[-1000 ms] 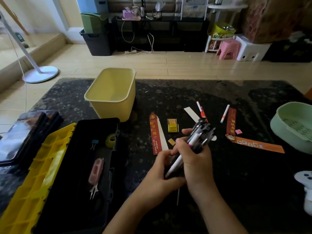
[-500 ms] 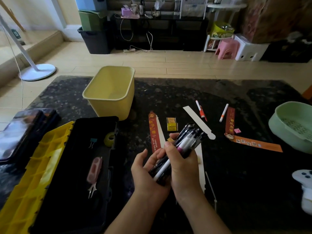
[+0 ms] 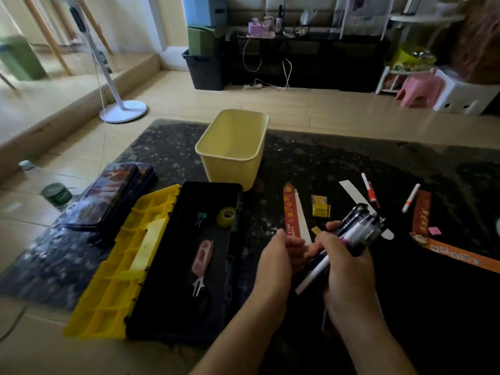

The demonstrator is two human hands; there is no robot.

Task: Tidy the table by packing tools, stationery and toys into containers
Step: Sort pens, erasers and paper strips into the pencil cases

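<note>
Two hands, one load: my right hand [image 3: 349, 269] is wrapped round a bundle of pens [image 3: 357, 230], which is held tilted above the front middle of the table [image 3: 324, 163] with its upper ends pointing away to the right. My left hand [image 3: 274, 262] sits against the bundle's lower end with its fingers curled; whether it truly clasps the pens I cannot tell. An open black toolbox [image 3: 176, 293] lies by the table's left edge, its yellow lid [image 3: 121, 266] folded out to the left. Inside lie a roll of tape [image 3: 226, 217], a binder clip [image 3: 200, 218] and a pink-handled tool [image 3: 202, 259]. A yellow bin [image 3: 232, 169] stands near the far edge, just behind the toolbox. A red paper strip [image 3: 289, 212] lies between toolbox and bundle. Beyond my hands, toward the right side, a red-and-white marker [image 3: 368, 189] and an orange-tipped marker [image 3: 410, 197] lie apart.
</note>
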